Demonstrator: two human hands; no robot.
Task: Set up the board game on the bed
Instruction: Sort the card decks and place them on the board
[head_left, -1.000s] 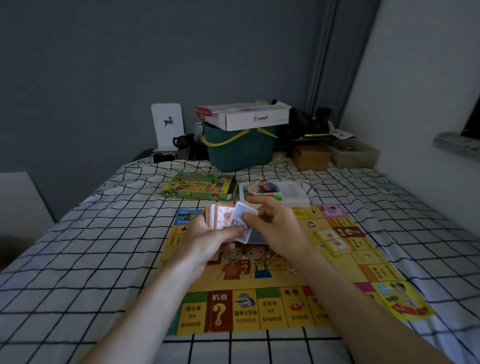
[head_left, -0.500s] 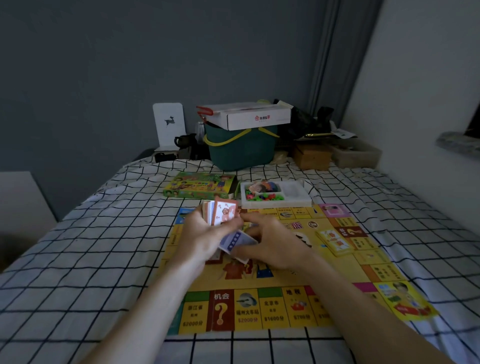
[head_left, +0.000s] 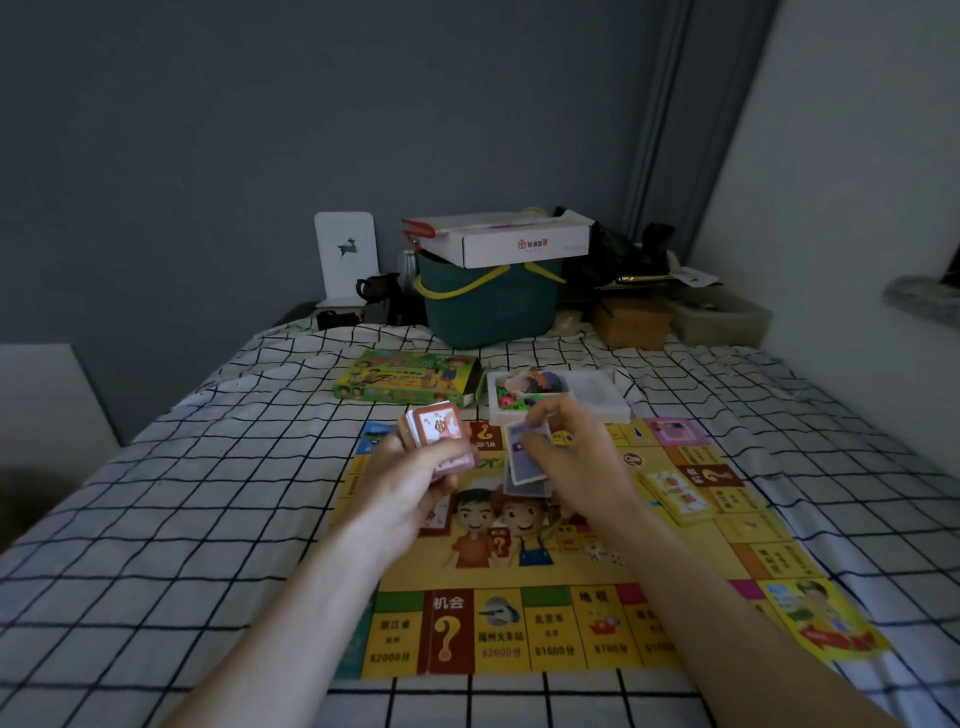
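Board (head_left: 545, 582) is lying unfolded on the bed (head_left: 208, 519), one yellow deck (head_left: 675, 493) already sitting on it. You are gripping red-backed cards (head_left: 434, 428) in your left hand (head_left: 410, 488) and pinching blue-backed cards (head_left: 527, 457) with your right hand (head_left: 576, 462); both piles and the tray (head_left: 597, 400) pieces are awaiting placement.

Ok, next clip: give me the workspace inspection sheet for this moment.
Surface: checked bedsheet, game board laid flat on it.
Job's things: orange cards, blue cards, yellow deck on the board, game box, piece tray beyond it.
Clutter: green bin with white carton on top, at the bed's far end.
Grippers: left hand holds orange cards; right hand pinches blue cards.
Cables: nothing seen.
Surroundings: grey wall, curtain.
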